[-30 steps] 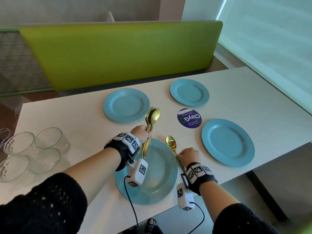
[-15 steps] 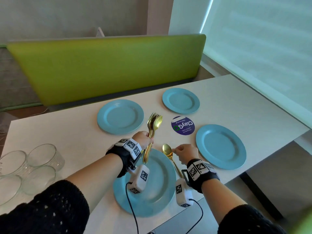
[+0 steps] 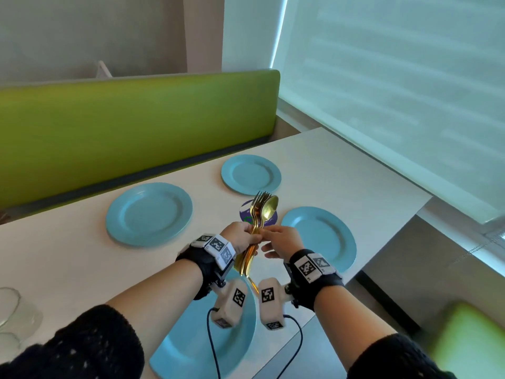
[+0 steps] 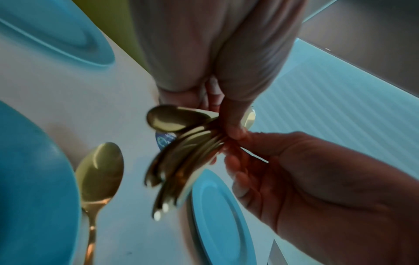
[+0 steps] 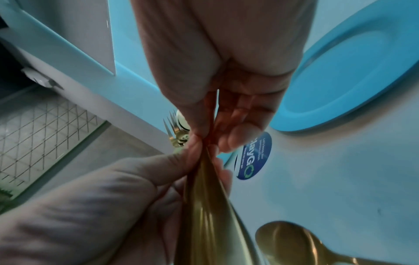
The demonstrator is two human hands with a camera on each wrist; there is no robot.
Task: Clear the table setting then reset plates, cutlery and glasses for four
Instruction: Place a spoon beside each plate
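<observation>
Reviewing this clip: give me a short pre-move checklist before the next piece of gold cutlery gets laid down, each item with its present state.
1. Left hand grips the cutlery bundle: ok.
2. Right hand has one piece pinched out of the bundle: cannot tell; its fingertips touch the handles.
3. Spoon lies on the table beside the near plate: ok.
4. Four blue plates set out: ok.
5. Cutlery beside the right plate: not ok, none there.
6. Glasses set at the places: not ok, they stand at the table's left edge.

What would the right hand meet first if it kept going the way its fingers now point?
The gold cutlery bundle gripped in the left hand. The right hand points straight at it, fingertips already at the handles; whether they pinch a piece is unclear.
</observation>
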